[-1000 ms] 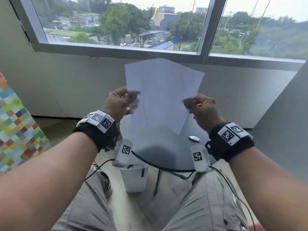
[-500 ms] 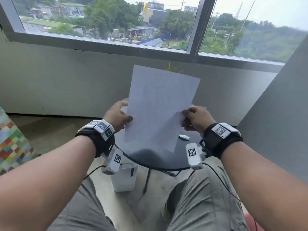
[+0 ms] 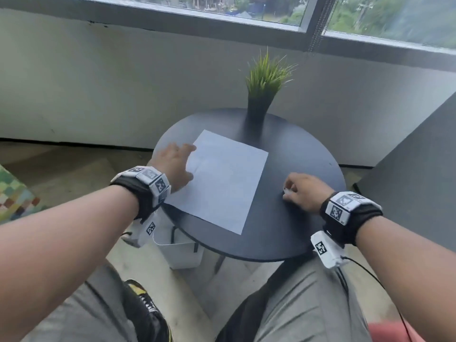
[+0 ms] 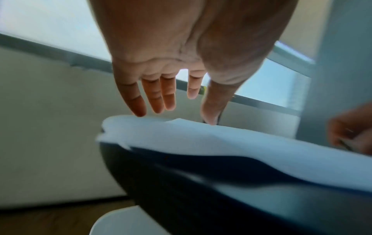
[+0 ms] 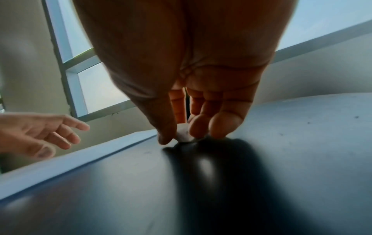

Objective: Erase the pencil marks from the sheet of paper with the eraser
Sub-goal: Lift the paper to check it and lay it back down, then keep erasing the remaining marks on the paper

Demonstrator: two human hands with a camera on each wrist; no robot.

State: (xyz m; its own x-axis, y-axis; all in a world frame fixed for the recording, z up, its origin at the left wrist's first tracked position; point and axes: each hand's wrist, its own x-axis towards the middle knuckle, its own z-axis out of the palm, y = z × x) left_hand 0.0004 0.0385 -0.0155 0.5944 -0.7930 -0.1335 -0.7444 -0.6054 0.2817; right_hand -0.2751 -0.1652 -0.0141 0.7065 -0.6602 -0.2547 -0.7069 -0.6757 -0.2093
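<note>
My left hand point(image 3: 175, 162) hovers with straight, spread fingers point(image 4: 157, 97) at the left edge of the sheet of paper point(image 3: 222, 181), which lies flat on the round dark table point(image 3: 296, 154). My right hand point(image 3: 302, 191) pinches the small white eraser point(image 5: 184, 135) against the tabletop, just right of the sheet. Square black-and-white code tags point(image 3: 336, 211) mark my wristbands; I can read no writing anywhere.

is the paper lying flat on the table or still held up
Mostly flat: the sheet of paper lies spread on the round table. The left wrist view shows its near-left edge rippled, under the left hand.
</note>
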